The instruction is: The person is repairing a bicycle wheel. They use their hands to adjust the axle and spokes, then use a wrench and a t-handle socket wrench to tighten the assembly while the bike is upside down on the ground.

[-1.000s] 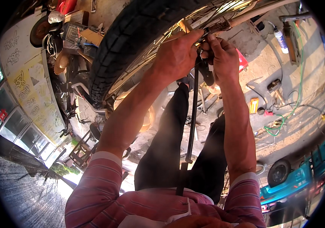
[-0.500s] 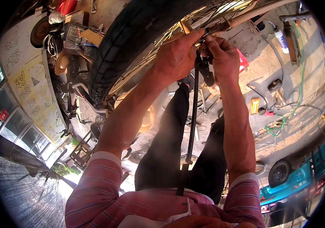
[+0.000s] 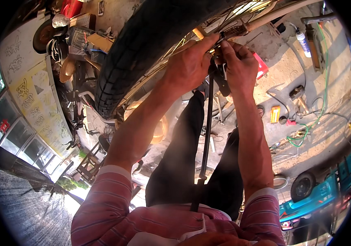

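A black-tyred wheel [image 3: 120,61] with thin metal spokes [image 3: 165,57] stands tilted before me at upper left. My left hand [image 3: 190,63] is closed beside its hub area, thumb and forefinger pinched at a small part hidden by the fingers. My right hand [image 3: 241,67] is closed right next to it, fingertips pinched at the same spot. A dark flat part [image 3: 223,85] shows between my hands, and a long black rod [image 3: 208,131] runs down from there between my legs. A rusty brown tube [image 3: 261,20] reaches from above my fingers toward the upper right.
On the ground at right lie a spray can [image 3: 303,43], a hammer [image 3: 299,98], a yellow box [image 3: 275,114] and a green hose [image 3: 323,94]. A turquoise vehicle [image 3: 311,205] stands lower right. Clutter, including a red container [image 3: 71,7], fills the upper left.
My right hand and forearm have shifted slightly, and the dark flat part beside it has tilted. Both hands stay at the same spot by the wheel.
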A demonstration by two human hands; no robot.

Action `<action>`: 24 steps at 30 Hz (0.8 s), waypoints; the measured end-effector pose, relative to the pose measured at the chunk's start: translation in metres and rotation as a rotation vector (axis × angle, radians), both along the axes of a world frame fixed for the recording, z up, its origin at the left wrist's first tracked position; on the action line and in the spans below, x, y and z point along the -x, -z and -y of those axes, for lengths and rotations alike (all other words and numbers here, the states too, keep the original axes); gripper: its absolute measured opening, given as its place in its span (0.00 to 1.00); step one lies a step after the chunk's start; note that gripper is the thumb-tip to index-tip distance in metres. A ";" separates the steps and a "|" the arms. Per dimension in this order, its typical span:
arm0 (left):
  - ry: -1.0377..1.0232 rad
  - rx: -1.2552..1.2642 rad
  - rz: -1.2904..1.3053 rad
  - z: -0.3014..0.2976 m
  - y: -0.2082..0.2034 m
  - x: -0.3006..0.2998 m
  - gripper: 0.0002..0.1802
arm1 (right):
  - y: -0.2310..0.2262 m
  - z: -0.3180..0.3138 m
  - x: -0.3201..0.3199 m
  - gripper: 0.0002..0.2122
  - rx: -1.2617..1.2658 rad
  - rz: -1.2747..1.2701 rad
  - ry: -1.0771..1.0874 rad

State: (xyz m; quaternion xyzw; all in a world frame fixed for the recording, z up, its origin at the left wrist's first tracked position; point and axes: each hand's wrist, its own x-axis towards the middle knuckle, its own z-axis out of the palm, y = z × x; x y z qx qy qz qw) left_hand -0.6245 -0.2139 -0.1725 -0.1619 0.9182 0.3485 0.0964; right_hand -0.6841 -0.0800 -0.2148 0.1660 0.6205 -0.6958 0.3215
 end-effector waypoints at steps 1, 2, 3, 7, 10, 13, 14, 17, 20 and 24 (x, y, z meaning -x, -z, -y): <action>-0.003 -0.007 0.014 0.000 -0.002 0.001 0.25 | 0.001 0.000 0.000 0.14 -0.001 -0.001 0.001; -0.002 -0.008 0.013 -0.001 -0.003 0.001 0.25 | 0.003 -0.001 0.000 0.14 0.026 0.006 0.004; 0.001 -0.003 0.014 -0.001 -0.004 0.002 0.26 | 0.004 -0.001 0.000 0.14 0.053 0.014 0.007; 0.004 0.004 -0.027 0.000 -0.004 0.002 0.25 | 0.001 -0.001 0.004 0.14 0.034 0.050 -0.026; 0.000 0.011 -0.060 -0.001 -0.001 0.001 0.25 | 0.006 -0.001 0.005 0.15 0.040 0.108 -0.020; -0.008 0.012 0.001 -0.001 -0.003 0.003 0.26 | 0.010 0.000 0.006 0.16 0.119 0.198 -0.003; -0.010 0.011 0.001 -0.001 -0.005 0.003 0.26 | 0.010 0.000 0.007 0.16 0.121 0.187 -0.022; -0.030 -0.001 0.033 -0.002 -0.005 0.005 0.26 | 0.010 0.000 0.010 0.18 0.133 0.178 -0.050; -0.009 0.023 -0.025 -0.002 -0.002 0.004 0.26 | 0.012 0.001 0.010 0.18 0.168 0.189 -0.066; -0.034 -0.002 0.059 -0.002 -0.006 0.007 0.26 | 0.009 0.001 0.010 0.18 0.166 0.179 -0.089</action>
